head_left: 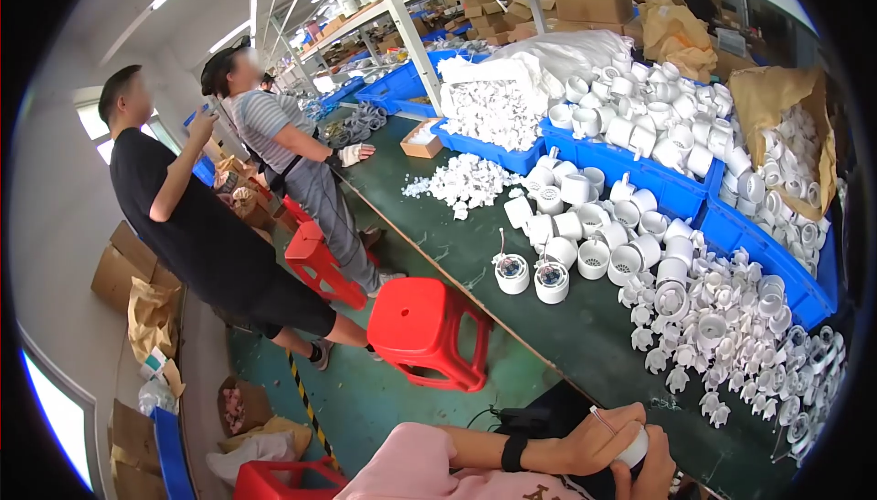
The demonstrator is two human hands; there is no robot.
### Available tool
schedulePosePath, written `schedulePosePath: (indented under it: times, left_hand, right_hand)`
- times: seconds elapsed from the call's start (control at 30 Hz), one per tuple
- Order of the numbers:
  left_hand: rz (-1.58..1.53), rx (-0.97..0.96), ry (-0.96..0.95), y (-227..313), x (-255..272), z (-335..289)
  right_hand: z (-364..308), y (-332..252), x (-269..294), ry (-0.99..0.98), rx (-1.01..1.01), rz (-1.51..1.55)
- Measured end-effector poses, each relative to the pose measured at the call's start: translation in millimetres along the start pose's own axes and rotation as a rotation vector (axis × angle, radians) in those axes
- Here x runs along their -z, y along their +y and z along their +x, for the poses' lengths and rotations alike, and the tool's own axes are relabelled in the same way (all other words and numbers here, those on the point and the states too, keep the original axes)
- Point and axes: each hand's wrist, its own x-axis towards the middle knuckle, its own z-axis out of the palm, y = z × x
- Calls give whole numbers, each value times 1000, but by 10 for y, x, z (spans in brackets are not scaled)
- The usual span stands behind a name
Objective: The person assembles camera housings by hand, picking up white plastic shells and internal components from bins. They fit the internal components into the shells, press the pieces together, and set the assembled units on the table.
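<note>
At the near edge of the bench, my left hand (596,442) and my right hand (655,469) are close together around a white rounded plastic housing (633,449). The fingers of both hands are closed on it, and they hide much of its shape. A thin pale wire (601,420) with a small end sticks up by my left hand. Farther off on the bench stand two upright white cup-shaped housings with wired insides, the left one (512,273) and the right one (552,282). Many similar white housings (594,259) are heaped behind them.
Loose white claw-shaped parts (703,326) cover the right of the green bench (457,249). Blue bins (630,158) of white parts line its back. Small white pieces (470,180) lie farther left. A red stool (411,317) stands beside the bench. Two people (196,217) stand at the left.
</note>
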Motion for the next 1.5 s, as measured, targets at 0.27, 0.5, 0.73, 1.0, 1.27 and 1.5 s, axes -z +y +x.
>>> schedulePosePath:
  times: [0.27,0.5,0.73,1.0,1.27,1.5]
  left_hand:
    - [42,373,20,-303,112,261]
    - [-599,684,76,-225,-89,423]
    - [-71,156,-409,-161,-138,464]
    - [901,-283,-125,-994,343,1658]
    - [1440,-592,-394,-1216,324,1795]
    - [1324,-621,-414,-1086,512,1917]
  right_hand:
    - [372,349,-256,246,63,3]
    - [204,363,-252,489,-33,69]
    - [-29,652,-78,623,-259,545]
    - [-49,772,28,584,-264,758]
    - [-39,738,36,552,-302,692]
    - [-84,788,3,617,-269,673]
